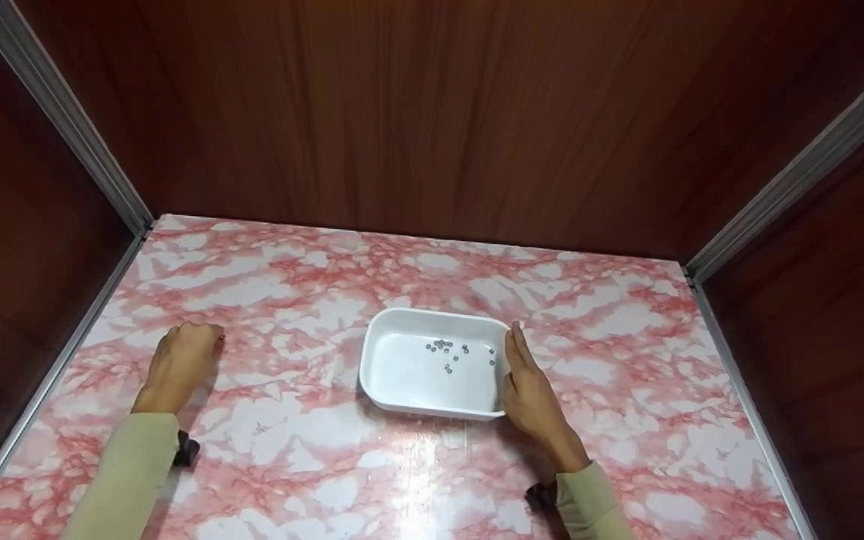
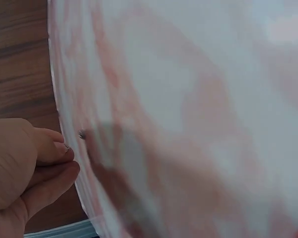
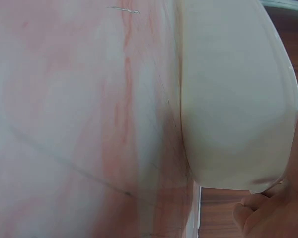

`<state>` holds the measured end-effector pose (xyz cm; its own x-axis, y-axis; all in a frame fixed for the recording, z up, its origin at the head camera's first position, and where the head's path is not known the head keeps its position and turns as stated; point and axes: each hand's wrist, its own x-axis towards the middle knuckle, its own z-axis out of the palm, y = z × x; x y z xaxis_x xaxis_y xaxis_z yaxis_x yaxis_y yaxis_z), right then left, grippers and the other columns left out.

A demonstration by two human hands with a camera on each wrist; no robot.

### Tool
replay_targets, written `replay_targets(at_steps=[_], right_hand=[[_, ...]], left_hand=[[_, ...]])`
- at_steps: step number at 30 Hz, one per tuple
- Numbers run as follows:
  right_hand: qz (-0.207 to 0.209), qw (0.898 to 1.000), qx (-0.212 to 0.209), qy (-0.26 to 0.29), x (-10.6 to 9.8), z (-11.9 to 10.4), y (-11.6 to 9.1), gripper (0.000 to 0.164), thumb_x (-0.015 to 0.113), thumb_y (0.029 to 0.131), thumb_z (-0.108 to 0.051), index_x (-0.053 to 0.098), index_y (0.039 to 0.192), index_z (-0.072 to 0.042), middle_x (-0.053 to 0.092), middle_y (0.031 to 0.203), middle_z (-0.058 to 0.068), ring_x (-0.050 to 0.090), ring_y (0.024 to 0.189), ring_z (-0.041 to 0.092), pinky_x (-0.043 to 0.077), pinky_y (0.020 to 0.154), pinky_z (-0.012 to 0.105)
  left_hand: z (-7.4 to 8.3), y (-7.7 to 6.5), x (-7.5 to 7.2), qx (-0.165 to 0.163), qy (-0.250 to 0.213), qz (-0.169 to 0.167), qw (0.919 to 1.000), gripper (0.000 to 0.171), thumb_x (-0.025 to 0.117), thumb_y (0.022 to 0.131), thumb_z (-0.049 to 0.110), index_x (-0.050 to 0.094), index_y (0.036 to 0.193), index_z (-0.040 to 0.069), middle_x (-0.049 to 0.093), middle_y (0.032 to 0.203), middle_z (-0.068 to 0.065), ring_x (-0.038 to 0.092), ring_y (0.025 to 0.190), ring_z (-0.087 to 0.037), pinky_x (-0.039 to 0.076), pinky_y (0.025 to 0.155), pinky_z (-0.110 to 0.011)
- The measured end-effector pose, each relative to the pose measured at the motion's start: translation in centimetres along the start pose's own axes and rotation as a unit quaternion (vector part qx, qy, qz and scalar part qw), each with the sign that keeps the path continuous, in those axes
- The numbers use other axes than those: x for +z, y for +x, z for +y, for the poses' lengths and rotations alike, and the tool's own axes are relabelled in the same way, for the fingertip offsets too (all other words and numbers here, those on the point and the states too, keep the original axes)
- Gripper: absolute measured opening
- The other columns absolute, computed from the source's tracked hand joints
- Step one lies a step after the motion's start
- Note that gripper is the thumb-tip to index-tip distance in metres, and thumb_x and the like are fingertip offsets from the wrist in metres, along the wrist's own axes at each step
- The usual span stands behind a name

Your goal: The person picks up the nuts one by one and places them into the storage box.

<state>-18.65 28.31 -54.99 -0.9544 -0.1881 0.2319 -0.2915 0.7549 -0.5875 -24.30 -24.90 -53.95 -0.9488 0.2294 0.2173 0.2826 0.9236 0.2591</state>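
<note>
A white rectangular plastic tub (image 1: 436,407) stands on the table. Several small grey metal pieces (image 1: 446,350), resembling nuts, lie scattered inside it. My right hand (image 1: 533,394) grips the tub's right end at the rim, and the right wrist view shows the tub's outer wall (image 3: 233,99) beside that hand. Off to the left, my left hand (image 1: 186,356) is low over the table, its fingers bent and the tips close together. Right by those fingertips is a small dark metal piece (image 2: 82,134). Whether anything sits between the left fingertips is not clear.
The table (image 1: 312,480) has a red and white marbled top. Dark wood-look panels (image 1: 402,120) rise at the back and both sides, with metal strips (image 1: 799,172) at the corners. A dark band (image 1: 186,450) is on the left wrist, another (image 1: 541,495) on the right.
</note>
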Motion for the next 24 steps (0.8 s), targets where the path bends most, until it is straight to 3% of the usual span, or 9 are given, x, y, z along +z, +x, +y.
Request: replay_targets(at_steps=[4,7,10,13,17,20,22,24], right_hand=[[0.004,1.0,-0.005,0.001,0.0,0.1,0.1,0.063,0.041,0.1,0.009,0.025,0.161,0.01,0.014,0.175,0.024,0.031,0.157,0.041,0.048,0.088,0.04],[0.004,1.0,-0.004,0.002,0.0,0.1,0.0,0.063,0.042,0.1,0.009,0.025,0.161,0.01,0.014,0.175,0.023,0.032,0.157,0.041,0.049,0.088,0.04],[0.005,1.0,-0.002,0.003,0.0,0.1,0.0,0.063,0.042,0.099,0.009,0.025,0.16,0.01,0.014,0.175,0.023,0.032,0.157,0.04,0.05,0.091,0.041],[0.004,1.0,0.002,0.007,0.0,0.1,0.0,0.064,0.042,0.098,0.009,0.026,0.16,0.01,0.014,0.176,0.021,0.031,0.157,0.039,0.051,0.096,0.042],[0.001,1.0,0.009,0.015,0.0,0.0,0.0,0.064,0.042,0.099,0.008,0.025,0.161,0.009,0.013,0.176,0.019,0.028,0.159,0.037,0.049,0.11,0.046],[0.001,1.0,0.008,0.011,0.1,-0.1,0.0,0.064,0.043,0.099,0.007,0.025,0.161,0.009,0.013,0.176,0.02,0.029,0.158,0.038,0.048,0.114,0.048],[-0.001,1.0,0.008,0.013,0.0,-0.1,0.0,0.064,0.042,0.099,0.007,0.025,0.161,0.009,0.013,0.176,0.02,0.037,0.155,0.038,0.055,0.098,0.044],[-0.002,1.0,0.008,0.012,0.0,-0.1,0.0,0.064,0.042,0.1,0.008,0.025,0.161,0.008,0.013,0.176,0.02,0.04,0.154,0.038,0.053,0.083,0.038]], left_hand=[[1.1,0.4,-0.2,0.0,-0.024,0.012,0.9997,0.017,0.067,0.092,-0.006,0.068,0.077,0.002,0.059,0.059,-0.008,0.056,0.057,-0.024,0.05,0.06,-0.045],[2.1,0.7,-0.4,-0.012,-0.059,0.018,0.998,0.011,0.066,0.095,-0.004,0.075,0.09,-0.001,0.061,0.063,-0.011,0.049,0.06,-0.02,0.046,0.064,-0.04],[3.3,1.1,-0.7,-0.031,-0.107,0.007,0.9938,0.024,0.06,0.099,-0.004,0.077,0.116,-0.004,0.075,0.087,-0.023,0.059,0.068,-0.023,0.048,0.069,-0.041],[4.4,1.6,-0.9,-0.044,-0.143,-0.002,0.9887,0.029,0.056,0.102,-0.004,0.074,0.125,-0.004,0.077,0.111,-0.028,0.072,0.084,-0.031,0.054,0.074,-0.043],[6.1,2.3,-1.1,-0.05,-0.186,0.001,0.9814,0.029,0.057,0.102,-0.001,0.075,0.125,-0.002,0.077,0.114,-0.026,0.073,0.083,-0.033,0.055,0.073,-0.04],[7.5,2.5,-1.3,-0.064,-0.225,-0.01,0.9723,0.028,0.059,0.103,0.004,0.076,0.125,0.002,0.078,0.117,-0.023,0.075,0.089,-0.034,0.059,0.077,-0.042],[8.5,2.6,-1.5,-0.073,-0.249,-0.021,0.9654,0.026,0.061,0.104,0.008,0.077,0.124,0.004,0.078,0.12,-0.021,0.077,0.103,-0.036,0.063,0.085,-0.047],[9.5,2.8,-1.6,-0.079,-0.268,-0.031,0.9598,0.024,0.064,0.104,0.011,0.079,0.123,0.007,0.078,0.121,-0.019,0.075,0.111,-0.037,0.062,0.092,-0.051]])
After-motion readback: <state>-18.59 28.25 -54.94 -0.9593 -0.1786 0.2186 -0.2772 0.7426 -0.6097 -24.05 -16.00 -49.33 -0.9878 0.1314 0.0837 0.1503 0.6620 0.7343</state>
